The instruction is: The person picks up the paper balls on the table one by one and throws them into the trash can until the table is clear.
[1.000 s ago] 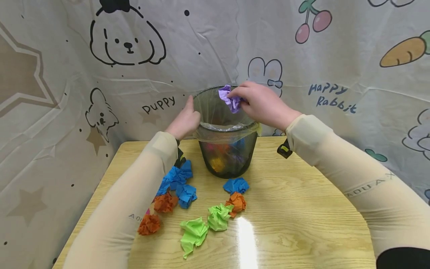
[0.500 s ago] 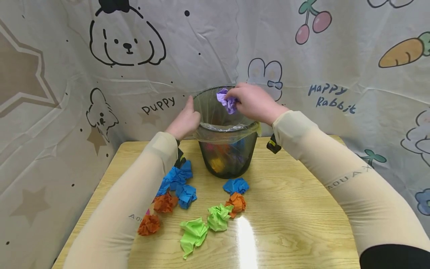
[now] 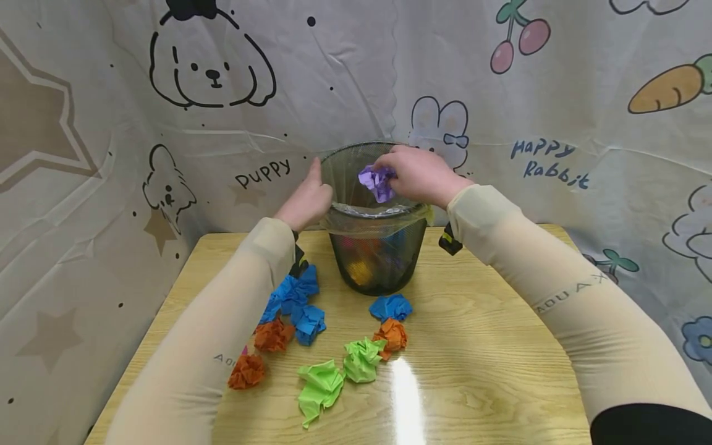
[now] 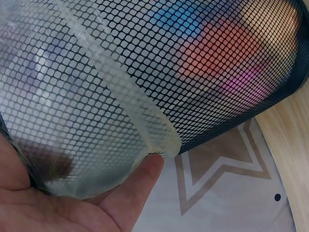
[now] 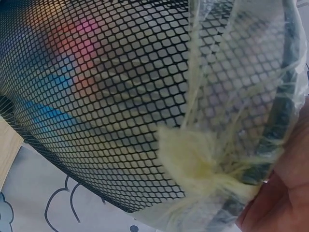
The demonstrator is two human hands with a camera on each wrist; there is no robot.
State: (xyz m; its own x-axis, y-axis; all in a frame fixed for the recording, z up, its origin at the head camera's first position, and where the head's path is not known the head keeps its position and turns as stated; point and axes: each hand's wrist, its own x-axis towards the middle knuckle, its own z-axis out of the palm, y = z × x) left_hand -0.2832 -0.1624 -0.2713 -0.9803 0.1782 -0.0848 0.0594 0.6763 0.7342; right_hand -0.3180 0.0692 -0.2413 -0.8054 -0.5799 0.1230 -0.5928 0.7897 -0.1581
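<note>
A black mesh wastebasket (image 3: 384,266) with a clear yellowish liner bag (image 3: 356,226) folded over its rim stands at the back of the table. My left hand (image 3: 308,199) holds the rim on its left side; in the left wrist view one finger (image 4: 140,186) lies along the outside, over the bag's edge. My right hand (image 3: 425,176) pinches a purple crumpled paper ball (image 3: 377,183) within the basket's mouth. In the right wrist view, the bag's knot (image 5: 190,162) hangs outside the mesh and only part of the hand (image 5: 273,203) shows beyond the rim.
Blue (image 3: 297,293), rust-orange (image 3: 274,335) and green (image 3: 363,360) paper balls lie on the wooden table (image 3: 478,346) in front of the basket, several partly behind the left sleeve. Coloured balls (image 4: 219,50) show through the mesh. A printed cloth (image 3: 345,74) hangs close behind.
My right hand has moved left and then down with the purple paper ball, deeper into the basket's mouth. My left hand has stayed at the rim.
</note>
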